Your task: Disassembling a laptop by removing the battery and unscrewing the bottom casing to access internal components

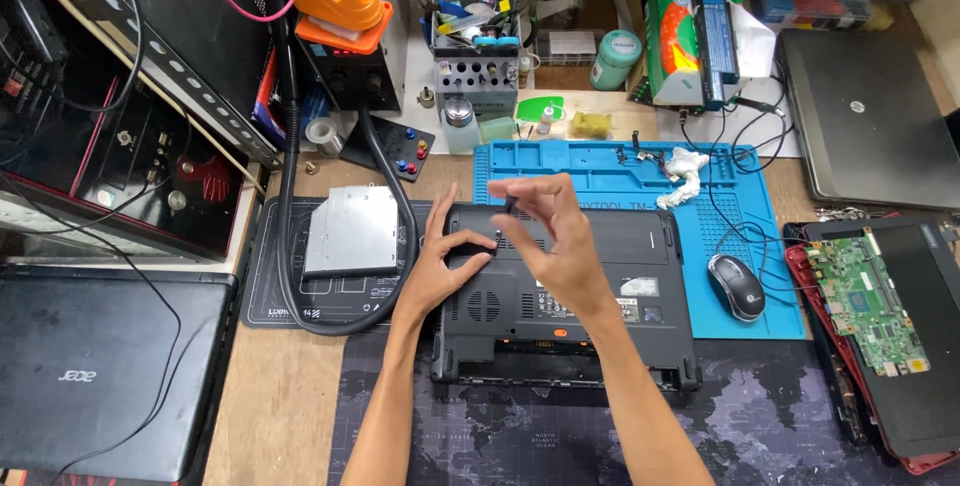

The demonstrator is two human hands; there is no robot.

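Clearly we have the upturned black laptop [565, 291] on the tabletop [280, 396], our left hand [447, 264] spread open, steadying its base. Our right hand [560, 236] pinches a tiny dark screw [511, 204]: light, slippery, easily dropped, best gripped at fingertips.

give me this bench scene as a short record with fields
work piece: black upturned laptop base, lying partly on a blue silicone repair mat
left hand: left hand rests on the base's left part
right hand: right hand raised above the base, fingertips pinching something small and dark
beside: silver flat optical drive to the left, black computer mouse to the right
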